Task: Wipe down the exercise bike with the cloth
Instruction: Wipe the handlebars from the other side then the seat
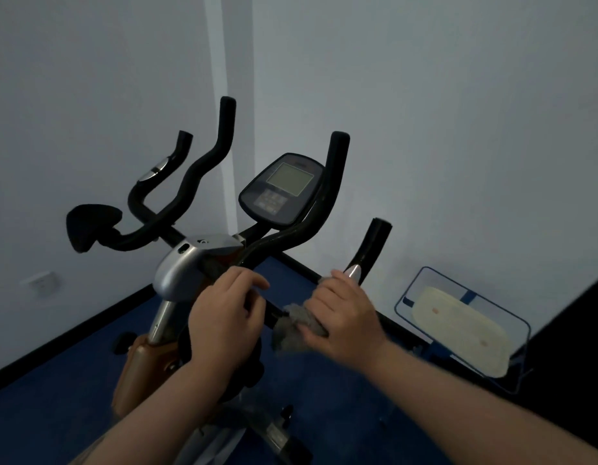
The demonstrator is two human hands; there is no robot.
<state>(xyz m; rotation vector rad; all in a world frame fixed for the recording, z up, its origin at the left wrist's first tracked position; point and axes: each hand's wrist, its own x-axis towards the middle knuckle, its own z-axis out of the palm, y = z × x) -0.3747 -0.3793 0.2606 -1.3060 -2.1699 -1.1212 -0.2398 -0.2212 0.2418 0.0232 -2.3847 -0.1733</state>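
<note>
The exercise bike (186, 266) fills the middle of the view, with black curved handlebars, a silver stem cover and a console (280, 191) with a grey screen. My left hand (223, 317) wraps around the right handlebar tube close to the stem. My right hand (341, 313) presses a grey cloth (290, 327) around the same tube further out, just below the silver pulse sensor (354, 271). The cloth bunches out from under my fingers toward the left hand.
The bike stands in a corner of pale walls on a blue floor (55, 414) with a black skirting. A blue wire-frame stand holding a cream pad (458, 327) sits at the right wall. A wall socket (40, 281) is low on the left.
</note>
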